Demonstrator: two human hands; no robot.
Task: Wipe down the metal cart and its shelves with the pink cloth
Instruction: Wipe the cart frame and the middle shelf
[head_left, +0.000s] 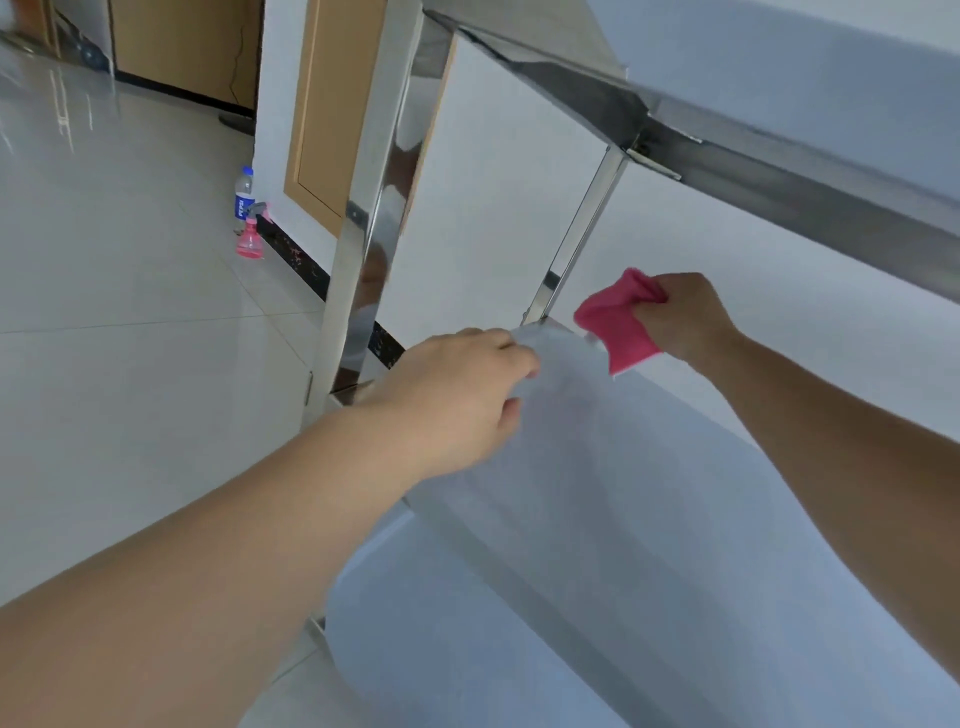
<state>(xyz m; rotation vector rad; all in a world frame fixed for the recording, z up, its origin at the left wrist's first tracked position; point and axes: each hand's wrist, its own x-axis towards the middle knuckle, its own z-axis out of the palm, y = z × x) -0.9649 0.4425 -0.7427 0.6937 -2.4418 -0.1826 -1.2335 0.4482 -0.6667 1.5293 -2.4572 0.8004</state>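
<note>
1. Head view — step in hand: wiping the middle shelf (597, 467) of the metal cart (363, 208), at its far corner by the rear post (576, 244).
2. Pink cloth (613, 322) — bunched in the right hand (680, 317), fingers closed around it, touching the shelf corner.
3. Left hand (457, 395) — arm extended, fingers curled over the shelf's edge, apparently bracing.
4. Next move, as judged: spread the cloth flatter and sweep along the shelf.
5. Floor (130, 312): spray bottle (250, 241), water bottle (243, 191).

Cloth (615, 325) on shelf (597, 467), right of left hand (452, 395).
</note>
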